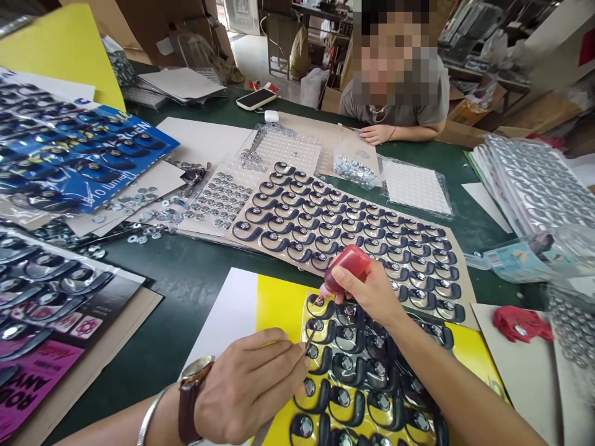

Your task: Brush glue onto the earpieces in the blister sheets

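Observation:
My right hand point(372, 291) is wrapped round a red squeeze bottle point(351, 263), tilted so its thin nozzle points down at the top left corner of a sheet of dark curled pieces point(320, 362) with shiny round centres. That sheet lies on a yellow and white board point(279, 294). My left hand point(255, 384), with a watch and bangle at the wrist, pinches a thin pointed tool, seemingly tweezers point(310, 337). Its tip is at a round centre just below the nozzle. The rest of the tool is hidden by my fingers.
A brown board point(288, 238) with rows of similar dark pieces lies beyond. Loose metal discs point(134, 204) are scattered at left, near blue and pink printed boards. Stacked sheets point(534, 186) and a red cloth point(520, 323) are at right. Another person leans on the far table edge.

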The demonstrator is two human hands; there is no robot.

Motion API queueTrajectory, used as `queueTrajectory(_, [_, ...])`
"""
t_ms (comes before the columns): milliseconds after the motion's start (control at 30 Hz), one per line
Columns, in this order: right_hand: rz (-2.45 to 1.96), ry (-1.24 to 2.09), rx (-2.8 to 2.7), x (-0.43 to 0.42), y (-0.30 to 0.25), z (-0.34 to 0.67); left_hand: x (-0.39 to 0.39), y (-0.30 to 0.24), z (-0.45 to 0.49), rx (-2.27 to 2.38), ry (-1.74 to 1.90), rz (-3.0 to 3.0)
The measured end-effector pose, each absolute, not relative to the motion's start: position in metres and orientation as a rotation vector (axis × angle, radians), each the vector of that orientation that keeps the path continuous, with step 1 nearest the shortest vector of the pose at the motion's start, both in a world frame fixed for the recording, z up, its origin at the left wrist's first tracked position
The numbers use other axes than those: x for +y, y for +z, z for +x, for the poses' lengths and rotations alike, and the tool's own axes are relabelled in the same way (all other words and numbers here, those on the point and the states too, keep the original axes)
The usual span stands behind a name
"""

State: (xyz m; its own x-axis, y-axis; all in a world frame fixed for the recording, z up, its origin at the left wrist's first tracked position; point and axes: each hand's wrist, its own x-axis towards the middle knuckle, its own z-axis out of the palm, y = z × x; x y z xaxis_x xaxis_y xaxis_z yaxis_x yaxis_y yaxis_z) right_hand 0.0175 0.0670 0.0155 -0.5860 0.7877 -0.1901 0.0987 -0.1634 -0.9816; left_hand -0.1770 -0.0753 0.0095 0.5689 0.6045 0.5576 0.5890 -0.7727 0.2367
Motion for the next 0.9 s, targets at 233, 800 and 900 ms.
queueTrajectory(233, [-1.012, 1.777, -1.593, 0.072, 0.02, 0.026, -0.072, 0.008, -0.172, 1.031, 0.947, 2.758])
queueTrajectory(800, [-1.179, 1.797, -1.435, 0.13, 0.016, 0.123, -0.073, 0.011, -0.158, 0.975, 0.988, 2.806])
queueTrajectory(900, [-1.229, 1.651, -1.396, 0.12, 0.012, 0.132, -0.073, 0.009, -0.157, 0.979, 0.996, 2.821])
